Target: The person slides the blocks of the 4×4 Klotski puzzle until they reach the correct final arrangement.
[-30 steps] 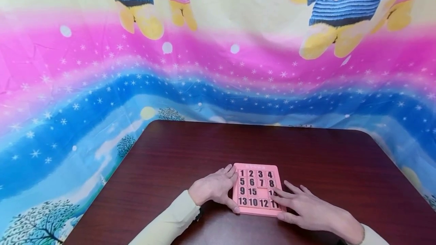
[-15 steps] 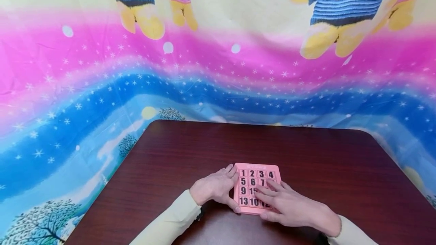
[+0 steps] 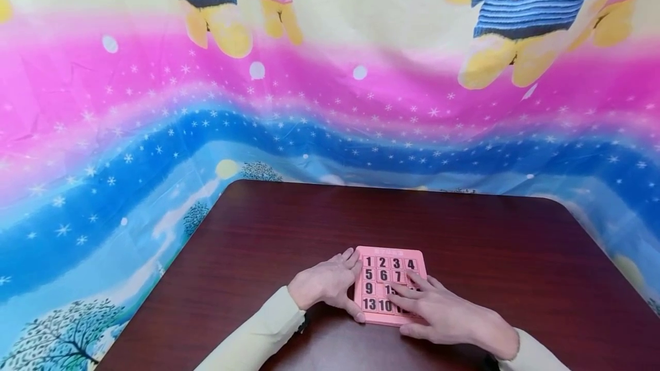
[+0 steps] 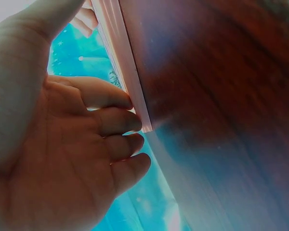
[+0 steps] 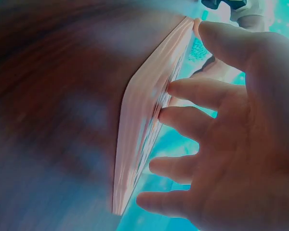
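A pink number slide puzzle (image 3: pixel 389 251) lies flat on the table, its square tiles printed with black numerals. My left hand (image 3: pixel 327 284) rests along its left side, thumb at the near corner; in the left wrist view the fingertips touch the pink edge (image 4: pixel 127 62). Over the right part of the puzzle spreads my right hand (image 3: pixel 446 311), with a fingertip on the 15 tile (image 3: pixel 389 289). A gap shows between the 9 tile (image 3: pixel 368 288) and the 15. Tiles at the lower right are hidden under this hand. The right wrist view shows its fingers extended.
The dark reddish-brown wooden table (image 3: pixel 289 219) has rounded far corners. Behind and beside it hangs a bright cloth (image 3: pixel 309 102) printed with bears, snowflakes and trees. Pale sleeves (image 3: pixel 258 328) cover both forearms.
My right hand has moved left over the puzzle, then slightly back right. The 15 tile has slid right, and the gap now lies between 9 and 15. My left hand has stayed in place.
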`<state>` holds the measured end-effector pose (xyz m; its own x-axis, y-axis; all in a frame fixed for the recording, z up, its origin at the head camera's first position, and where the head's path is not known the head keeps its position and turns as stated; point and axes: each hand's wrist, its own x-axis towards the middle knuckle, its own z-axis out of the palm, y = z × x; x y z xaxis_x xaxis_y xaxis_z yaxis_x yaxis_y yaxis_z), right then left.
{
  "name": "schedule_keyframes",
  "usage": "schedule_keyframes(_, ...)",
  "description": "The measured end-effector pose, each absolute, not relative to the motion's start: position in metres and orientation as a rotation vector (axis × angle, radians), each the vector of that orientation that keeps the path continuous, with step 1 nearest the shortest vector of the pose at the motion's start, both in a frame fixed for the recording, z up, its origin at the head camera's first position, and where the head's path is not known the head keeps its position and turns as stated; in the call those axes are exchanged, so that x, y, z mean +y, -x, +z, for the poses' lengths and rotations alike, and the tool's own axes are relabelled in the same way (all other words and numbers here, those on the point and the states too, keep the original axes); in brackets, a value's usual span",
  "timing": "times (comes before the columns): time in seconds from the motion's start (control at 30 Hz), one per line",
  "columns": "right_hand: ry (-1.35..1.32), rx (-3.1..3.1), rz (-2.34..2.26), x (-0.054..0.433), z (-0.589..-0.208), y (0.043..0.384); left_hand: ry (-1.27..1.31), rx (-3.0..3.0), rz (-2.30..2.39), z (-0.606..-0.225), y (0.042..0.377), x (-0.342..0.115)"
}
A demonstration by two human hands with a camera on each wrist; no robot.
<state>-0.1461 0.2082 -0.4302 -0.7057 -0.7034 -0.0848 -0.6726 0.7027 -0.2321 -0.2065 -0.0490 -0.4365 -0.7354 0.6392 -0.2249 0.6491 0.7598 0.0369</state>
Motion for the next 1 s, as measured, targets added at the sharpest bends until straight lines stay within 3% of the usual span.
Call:
schedule_keyframes(0.27, 1.073, 2.744, -0.319, 0.223, -0.431, 0.143, -1.026, 2.732, -0.066, -0.437, 0.207, -0.049)
schedule_keyframes(0.63, 1.31, 2.806, -0.172, 0.215, -0.435, 0.124, -1.019, 2.731, -0.054, -0.436, 0.207, -0.048)
schedule_keyframes(1.0, 1.306, 2.788, -0.144, 0.207, -0.436, 0.119, -1.027, 2.742, -0.07, -0.436, 0.206, -0.049)
